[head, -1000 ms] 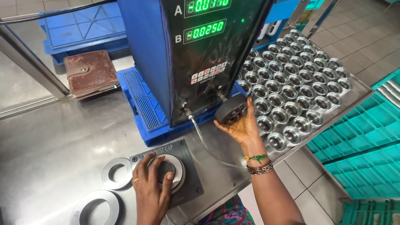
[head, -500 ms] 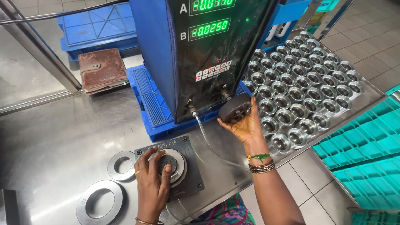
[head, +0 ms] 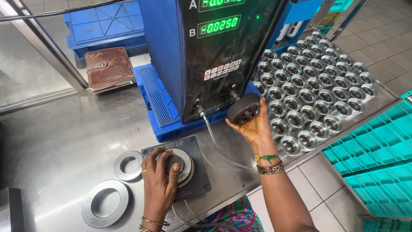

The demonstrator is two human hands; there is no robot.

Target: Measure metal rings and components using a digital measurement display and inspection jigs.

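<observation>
A: What is in hand at the stainless steel bench (head: 56,141)?

B: It looks like a gauging step. The left hand (head: 161,182) presses down, fingers curled, on a round grey metal part (head: 175,162) seated in the dark square gauge block (head: 195,180) near the bench's front edge. The right hand (head: 253,124) is cupped around a dark round metal cup (head: 243,108), raised just before the blue gauge cabinet (head: 165,51).

A: Next?

B: Probably a swap, which calls for seating the held cup squarely.

A: Any labels?

B: Pale lettering along the block's top edge, and green lit displays (head: 219,25) with a small white key panel (head: 221,72) on the cabinet's black face. Rows of shiny cups (head: 317,96) fill the bench's right end.
</observation>
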